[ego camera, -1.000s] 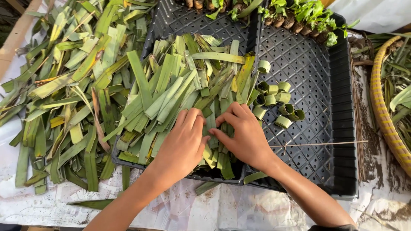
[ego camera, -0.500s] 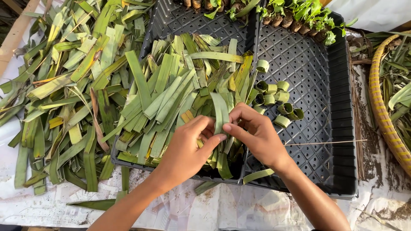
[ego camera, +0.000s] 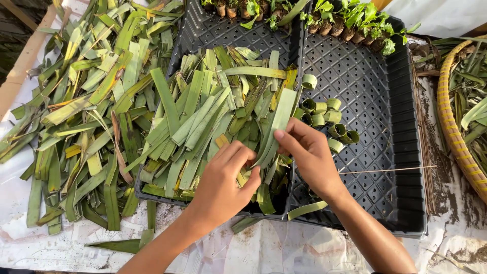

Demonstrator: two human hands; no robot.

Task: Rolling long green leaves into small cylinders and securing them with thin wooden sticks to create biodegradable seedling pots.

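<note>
The pale leaf strip (ego camera: 276, 127) is up now, lifted out of the heap of cut leaves (ego camera: 213, 116) in the black mesh tray (ego camera: 385, 152); right hand (ego camera: 309, 157) pinches its lower part, left hand (ego camera: 223, 185) has its grip curled shut on the base. Flat, stiff, ribbon-like blade; rolled leaf rings (ego camera: 329, 119) sit beside it.

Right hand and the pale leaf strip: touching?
Touching. Head view shows the right hand with fingertips pressed on the pale leaf strip, no gap.
</note>
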